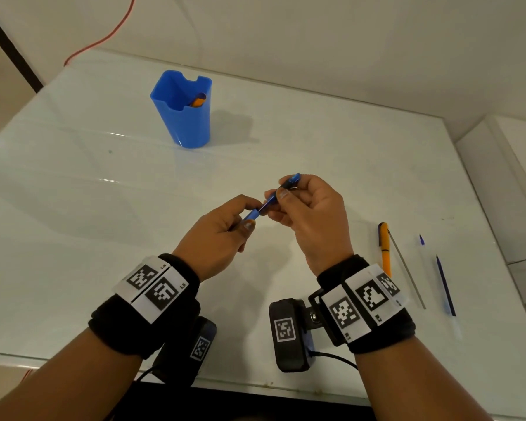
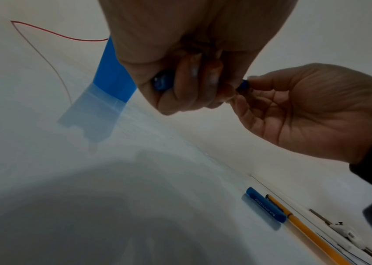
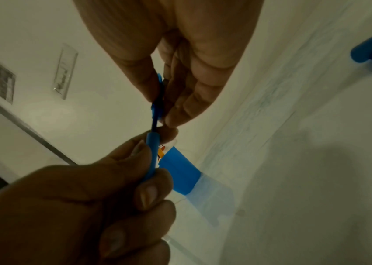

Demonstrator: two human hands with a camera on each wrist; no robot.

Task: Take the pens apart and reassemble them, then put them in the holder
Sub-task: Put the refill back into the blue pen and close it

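Above the middle of the table, both hands hold a blue pen that is partly pulled apart. My left hand (image 1: 250, 218) grips the blue barrel (image 1: 254, 213), which also shows in the wrist views (image 2: 163, 81) (image 3: 152, 156). My right hand (image 1: 285, 188) pinches the blue front piece (image 1: 294, 178), and a dark refill (image 3: 155, 123) bridges the gap between the two parts. The blue holder (image 1: 182, 117) stands at the back left with an orange pen (image 1: 198, 101) inside it.
On the table to the right lie an orange pen (image 1: 384, 247), a thin grey rod (image 1: 407, 268), a blue refill (image 1: 445, 287) and a small blue-tipped piece (image 1: 421, 240). A blue cap (image 2: 266, 204) lies beside the orange pen. A red cable (image 1: 104, 41) runs behind the table.
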